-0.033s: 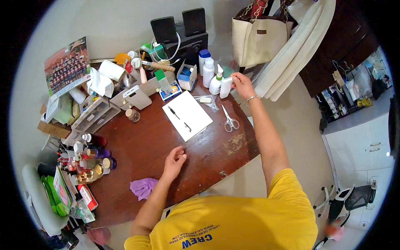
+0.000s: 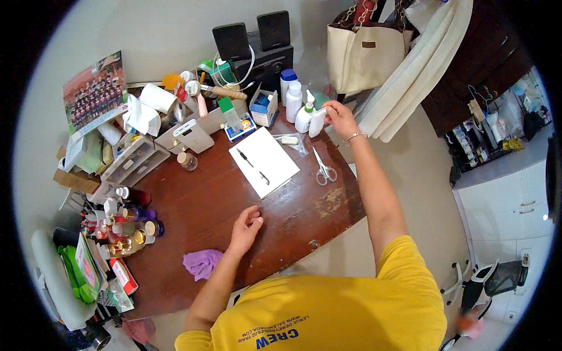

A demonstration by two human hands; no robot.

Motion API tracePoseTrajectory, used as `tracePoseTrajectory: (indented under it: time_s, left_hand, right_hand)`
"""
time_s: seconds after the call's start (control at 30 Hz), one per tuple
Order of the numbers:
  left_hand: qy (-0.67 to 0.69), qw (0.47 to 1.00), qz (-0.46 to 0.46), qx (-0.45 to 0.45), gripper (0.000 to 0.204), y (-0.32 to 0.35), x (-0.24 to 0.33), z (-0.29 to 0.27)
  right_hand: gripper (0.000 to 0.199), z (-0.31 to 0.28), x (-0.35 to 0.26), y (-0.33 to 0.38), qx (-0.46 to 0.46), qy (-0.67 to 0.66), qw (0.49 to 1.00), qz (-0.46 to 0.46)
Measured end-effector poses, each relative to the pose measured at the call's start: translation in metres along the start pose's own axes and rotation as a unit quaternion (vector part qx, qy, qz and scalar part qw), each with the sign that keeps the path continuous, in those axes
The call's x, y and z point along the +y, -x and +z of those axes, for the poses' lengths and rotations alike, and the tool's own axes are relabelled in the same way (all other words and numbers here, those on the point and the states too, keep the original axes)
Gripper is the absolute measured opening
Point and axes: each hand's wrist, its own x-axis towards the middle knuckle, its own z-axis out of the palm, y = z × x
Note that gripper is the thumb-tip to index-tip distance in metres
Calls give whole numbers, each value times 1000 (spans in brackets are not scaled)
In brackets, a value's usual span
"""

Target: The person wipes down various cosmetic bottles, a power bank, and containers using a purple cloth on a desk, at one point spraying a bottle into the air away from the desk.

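Looks like I'm mid-grab: right hand (image 2: 338,117) pinching the white bottle (image 2: 317,123) at the desk's (image 2: 205,205) far edge, left hand (image 2: 246,225) loosely curled and empty on the wood, so next I'd lift it clear of its neighbours.

My right grip (image 2: 338,117) pinches a smooth white plastic bottle (image 2: 317,123). The table (image 2: 211,193) looks like glossy dark wood, scuffed at its edge, under matt white paper (image 2: 263,161) and steel scissors (image 2: 323,169).
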Motion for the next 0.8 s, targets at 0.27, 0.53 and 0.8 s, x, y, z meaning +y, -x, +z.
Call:
tracePoseTrajectory:
  time_s: [0.27,0.53,0.8]
  left_hand:
    - [31,999,25,4,39,14,-24,2]
    - [-336,908,136,209,47,81,-33,-45]
    - [-527,821,29,219,59,114,-108,-109]
  right_hand:
    - [25,3,-1,-13,-41,38,998,4]
    - [56,1,11,32,21,-25,999,-10]
    - [46,11,35,96,184,50,980,-59]
